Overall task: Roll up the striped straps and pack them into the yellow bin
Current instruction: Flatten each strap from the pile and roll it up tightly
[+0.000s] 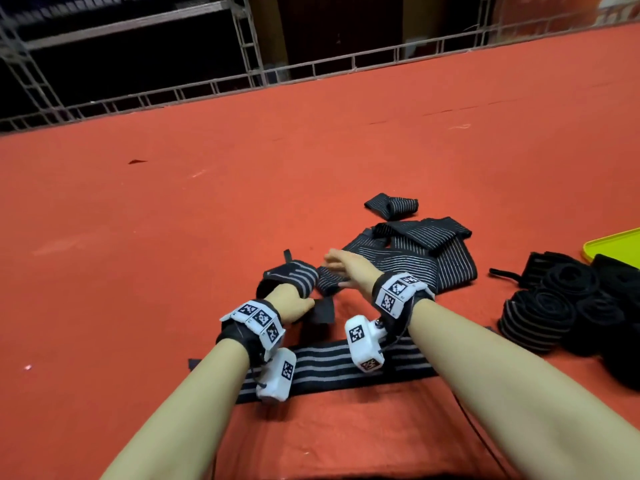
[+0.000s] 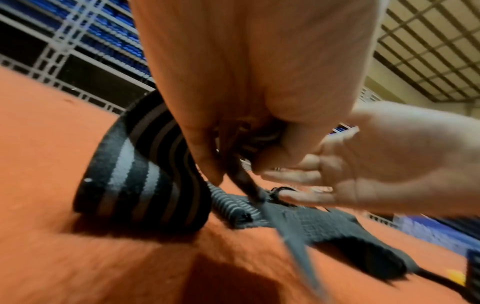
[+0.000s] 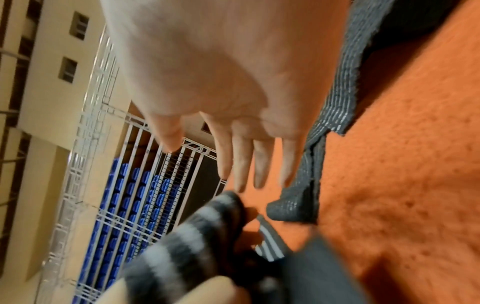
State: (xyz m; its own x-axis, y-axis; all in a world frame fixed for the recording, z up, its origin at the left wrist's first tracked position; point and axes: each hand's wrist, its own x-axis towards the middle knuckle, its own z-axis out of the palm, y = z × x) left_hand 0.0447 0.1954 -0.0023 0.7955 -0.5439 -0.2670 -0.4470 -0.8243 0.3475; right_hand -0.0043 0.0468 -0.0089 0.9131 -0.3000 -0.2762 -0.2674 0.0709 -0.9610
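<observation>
Now left hand (image 1: 294,303) grips rolled strap (image 1: 289,277); right hand (image 1: 343,265) spread loose beside it, bare carpet (image 1: 173,220) left

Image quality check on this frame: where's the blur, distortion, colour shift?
Head view: mostly sharp, wide-angle bend in the railing, right hand motion-smeared, background dark. Left wrist view: warm cast, left hand fills the frame, rolled strap fairly crisp, the loose strap end streaked. Right wrist view: soft throughout, fingers ghosted, foreground roll blurred.
</observation>
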